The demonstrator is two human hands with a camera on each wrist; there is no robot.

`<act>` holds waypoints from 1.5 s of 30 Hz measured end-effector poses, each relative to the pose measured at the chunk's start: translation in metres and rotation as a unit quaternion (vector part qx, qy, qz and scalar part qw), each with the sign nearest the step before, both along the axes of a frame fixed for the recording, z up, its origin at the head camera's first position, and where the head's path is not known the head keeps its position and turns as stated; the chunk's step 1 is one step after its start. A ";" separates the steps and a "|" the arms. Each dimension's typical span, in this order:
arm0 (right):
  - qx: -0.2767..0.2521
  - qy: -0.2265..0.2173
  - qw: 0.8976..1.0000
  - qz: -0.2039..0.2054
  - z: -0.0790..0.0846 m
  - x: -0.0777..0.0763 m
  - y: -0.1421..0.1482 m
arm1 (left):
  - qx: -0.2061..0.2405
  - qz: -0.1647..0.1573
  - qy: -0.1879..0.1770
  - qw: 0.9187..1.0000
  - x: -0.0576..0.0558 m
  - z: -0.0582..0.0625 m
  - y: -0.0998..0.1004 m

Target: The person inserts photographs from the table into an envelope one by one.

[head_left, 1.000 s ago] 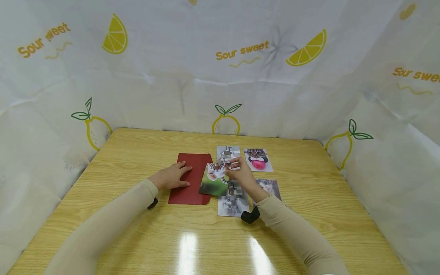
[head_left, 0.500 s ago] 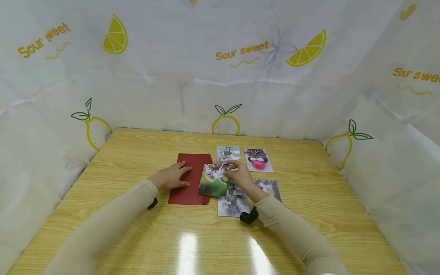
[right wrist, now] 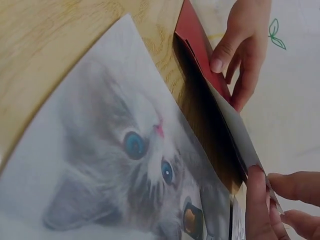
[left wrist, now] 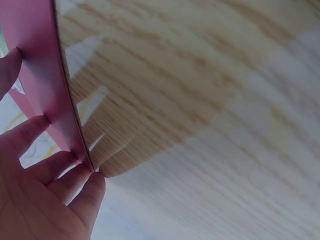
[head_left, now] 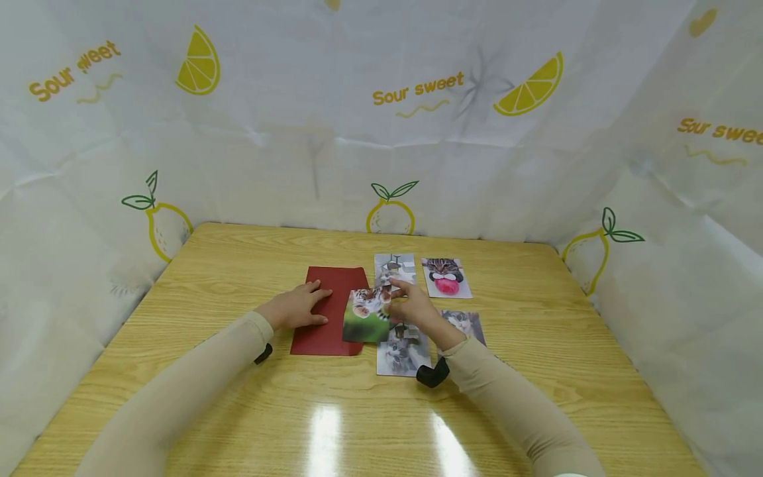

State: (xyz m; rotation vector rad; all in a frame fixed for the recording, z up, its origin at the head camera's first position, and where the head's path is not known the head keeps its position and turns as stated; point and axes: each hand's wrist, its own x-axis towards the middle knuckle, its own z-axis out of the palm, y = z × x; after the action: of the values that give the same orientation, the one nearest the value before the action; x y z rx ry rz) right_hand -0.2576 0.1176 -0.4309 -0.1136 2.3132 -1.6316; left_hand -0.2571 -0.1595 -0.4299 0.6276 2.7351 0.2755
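Observation:
A red envelope (head_left: pixel 340 285) lies flat on the table, and my left hand (head_left: pixel 296 307) rests on its left part with fingers spread. In the left wrist view those fingers (left wrist: pixel 37 132) lie across the red paper. My right hand (head_left: pixel 414 310) pinches the right edge of a photo card (head_left: pixel 365 326) with a tiger cub on green. The card's left part overlaps the envelope's right side. From the right wrist, the card (right wrist: pixel 242 135) appears tilted, its far end right at the envelope's mouth (right wrist: pixel 192 47), with my thumb and fingers on the near end.
Kitten photo cards lie under and beside my right arm: one at the back (head_left: pixel 395 264), one in front (head_left: pixel 402 358), one partly covered by the sleeve (head_left: pixel 467 323). A cat card with a pink ball (head_left: pixel 444 286) sits back right. A lemon-print sheet (head_left: pixel 286 132) hangs behind the table.
My right hand has shifted the tiger card slightly left and toward me, farther over the envelope's right side. The left hand has stayed in place on the envelope.

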 end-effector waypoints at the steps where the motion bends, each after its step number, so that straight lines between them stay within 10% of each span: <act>1: -0.004 -0.005 1.000 0.003 0.000 0.000 0.000 | 0.000 0.001 0.000 1.000 0.000 0.000 0.000; 45: -0.007 -0.042 0.999 0.015 -0.002 -0.002 -0.016 | 0.004 0.002 -0.010 1.000 -0.003 -0.003 -0.001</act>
State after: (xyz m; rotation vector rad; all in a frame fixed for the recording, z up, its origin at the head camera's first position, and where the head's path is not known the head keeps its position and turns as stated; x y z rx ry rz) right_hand -0.2600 0.1014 -0.4325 -0.0801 2.2268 -1.6077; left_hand -0.2599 -0.1601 -0.4328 0.6178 2.7175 0.2937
